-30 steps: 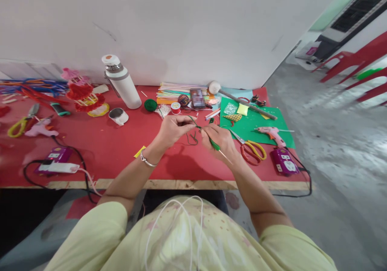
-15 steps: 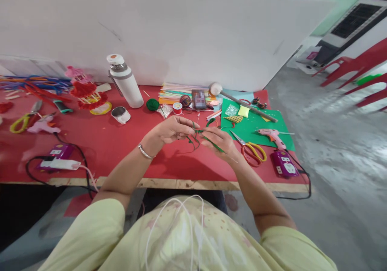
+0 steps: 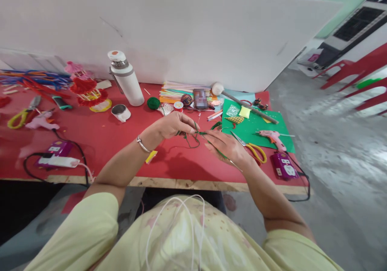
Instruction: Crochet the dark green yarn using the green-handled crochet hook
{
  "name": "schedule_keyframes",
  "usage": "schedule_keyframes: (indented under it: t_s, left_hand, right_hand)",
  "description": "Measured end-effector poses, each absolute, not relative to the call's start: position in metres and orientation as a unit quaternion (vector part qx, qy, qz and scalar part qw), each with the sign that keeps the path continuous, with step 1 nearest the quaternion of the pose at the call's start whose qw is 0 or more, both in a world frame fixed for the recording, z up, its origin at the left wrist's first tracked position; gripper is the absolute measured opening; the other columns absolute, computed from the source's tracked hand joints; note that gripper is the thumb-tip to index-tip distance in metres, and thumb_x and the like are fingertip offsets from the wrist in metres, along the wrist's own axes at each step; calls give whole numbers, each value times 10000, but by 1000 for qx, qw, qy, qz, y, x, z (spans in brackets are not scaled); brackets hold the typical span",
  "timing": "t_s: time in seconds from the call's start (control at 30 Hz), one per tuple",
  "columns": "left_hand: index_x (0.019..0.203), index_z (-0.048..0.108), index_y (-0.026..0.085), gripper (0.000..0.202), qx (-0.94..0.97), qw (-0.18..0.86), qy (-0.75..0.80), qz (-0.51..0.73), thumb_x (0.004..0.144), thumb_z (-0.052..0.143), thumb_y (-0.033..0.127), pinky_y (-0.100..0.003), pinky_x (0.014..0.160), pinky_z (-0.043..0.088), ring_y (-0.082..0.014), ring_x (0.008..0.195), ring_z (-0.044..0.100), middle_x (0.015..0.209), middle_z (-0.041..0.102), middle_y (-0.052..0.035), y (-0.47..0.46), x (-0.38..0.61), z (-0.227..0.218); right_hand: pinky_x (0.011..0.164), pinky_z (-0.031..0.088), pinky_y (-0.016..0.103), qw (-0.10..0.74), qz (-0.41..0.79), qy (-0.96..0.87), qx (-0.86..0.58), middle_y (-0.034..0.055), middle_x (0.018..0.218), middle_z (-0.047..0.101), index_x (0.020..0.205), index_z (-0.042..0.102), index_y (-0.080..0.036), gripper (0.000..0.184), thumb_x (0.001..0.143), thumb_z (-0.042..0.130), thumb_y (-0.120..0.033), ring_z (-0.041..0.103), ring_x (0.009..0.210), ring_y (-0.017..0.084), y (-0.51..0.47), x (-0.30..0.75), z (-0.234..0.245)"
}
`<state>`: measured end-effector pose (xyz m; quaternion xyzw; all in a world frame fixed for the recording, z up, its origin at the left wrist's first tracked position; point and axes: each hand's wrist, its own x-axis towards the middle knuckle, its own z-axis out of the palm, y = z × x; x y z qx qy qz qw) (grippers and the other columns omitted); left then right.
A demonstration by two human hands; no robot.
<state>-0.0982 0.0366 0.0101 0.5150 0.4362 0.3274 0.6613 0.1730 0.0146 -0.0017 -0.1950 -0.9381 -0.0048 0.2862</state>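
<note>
My left hand [image 3: 178,125] is closed, thumb against fingers, on dark green yarn [image 3: 193,146] that loops down loosely below it. My right hand [image 3: 226,145] grips a thin crochet hook [image 3: 236,166], whose metal end sticks out under the palm toward the wrist. The fingertips of both hands nearly meet over the table, and a small green worked piece lies between them, partly hidden by the fingers. A green yarn ball [image 3: 153,103] rests farther back, to the left. Beside my right hand lie scissors [image 3: 256,152] with yellow and red handles, partly covered by it.
A white flask [image 3: 128,83] and a metal cup [image 3: 121,112] stand at left on the red tabletop [image 3: 99,142]. Right of my hands are a green sheet [image 3: 281,124], a pink glue gun [image 3: 272,137] and a purple power socket [image 3: 284,166]. A white board [image 3: 181,37] rises behind.
My right hand has shifted slightly right and down, showing more of the hook's metal end. My left hand's fingers have curled in more. A yellow piece now shows beside my left wrist.
</note>
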Motion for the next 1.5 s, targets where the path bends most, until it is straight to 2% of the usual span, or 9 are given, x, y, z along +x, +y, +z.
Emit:
schedule_keyframes:
  t_s: [0.3, 0.53, 0.8, 0.87, 0.97, 1.07, 1.2, 1.3, 1.5]
  left_hand:
    - [841, 860, 159, 235, 551, 650, 430, 296, 610, 849, 199, -200, 504, 473, -105, 537, 609, 675, 748, -49, 35, -96, 13]
    - [812, 860, 156, 216, 577, 628, 440, 283, 602, 829, 195, -219, 537, 526, -113, 533, 625, 672, 750, -54, 36, -94, 22]
    - [795, 855, 150, 185, 580, 608, 445, 310, 617, 804, 136, -211, 550, 524, -106, 533, 630, 646, 748, -47, 32, -90, 24]
    - [803, 854, 144, 188, 577, 609, 432, 331, 622, 803, 131, -212, 561, 528, -105, 548, 637, 669, 759, -52, 30, -87, 23]
    - [830, 852, 137, 211, 557, 621, 400, 380, 623, 811, 126, -213, 562, 527, -104, 556, 644, 695, 767, -52, 28, -77, 18]
    - [907, 849, 134, 262, 522, 647, 371, 413, 648, 844, 169, -226, 564, 540, -111, 551, 653, 675, 753, -39, 27, -64, 12]
    - [949, 844, 135, 292, 499, 650, 355, 450, 677, 885, 233, -220, 560, 543, -106, 559, 656, 692, 752, -38, 27, -53, 7]
    - [921, 841, 143, 263, 474, 650, 356, 476, 679, 889, 237, -216, 558, 547, -101, 563, 658, 715, 757, -36, 24, -51, 8]
    - [961, 819, 138, 290, 449, 683, 327, 475, 709, 893, 261, -237, 583, 555, -161, 633, 738, 738, 775, -59, 16, -47, 12]
  right_hand:
    - [908, 658, 369, 315, 106, -929, -162, 169, 1266, 762, 1341, 665, -210, 327, 1046, 529, -241, 777, 1104, 248, 10, 177, 7]
    - [887, 664, 388, 320, 103, -927, -168, 171, 1216, 782, 1316, 673, -197, 313, 1042, 523, -209, 776, 1113, 265, 6, 175, 9]
    - [998, 613, 415, 326, 339, -856, -216, 149, 1168, 802, 1271, 730, -208, 300, 1065, 525, -284, 752, 1153, 246, 4, 180, 8]
    - [950, 633, 410, 347, 453, -790, -222, 126, 1109, 813, 1204, 762, -215, 288, 1061, 546, -340, 784, 1044, 237, 4, 177, -1]
    - [753, 670, 379, 391, 663, -600, -219, 87, 956, 816, 1042, 782, -199, 372, 1024, 580, -510, 791, 754, 207, 6, 163, -18]
    - [557, 622, 304, 419, 750, -461, -225, 36, 727, 748, 842, 738, -184, 506, 930, 635, -672, 707, 546, 166, 7, 144, -29]
    - [442, 550, 255, 472, 771, -359, -232, -3, 651, 671, 722, 629, -212, 529, 913, 630, -705, 634, 474, 135, 8, 130, -32]
    - [439, 544, 249, 497, 763, -337, -237, -11, 659, 659, 722, 608, -222, 509, 905, 651, -696, 635, 491, 134, 9, 128, -31]
    - [434, 527, 244, 498, 745, -355, -266, -8, 646, 660, 717, 587, -222, 536, 921, 605, -717, 635, 497, 136, 9, 127, -29]
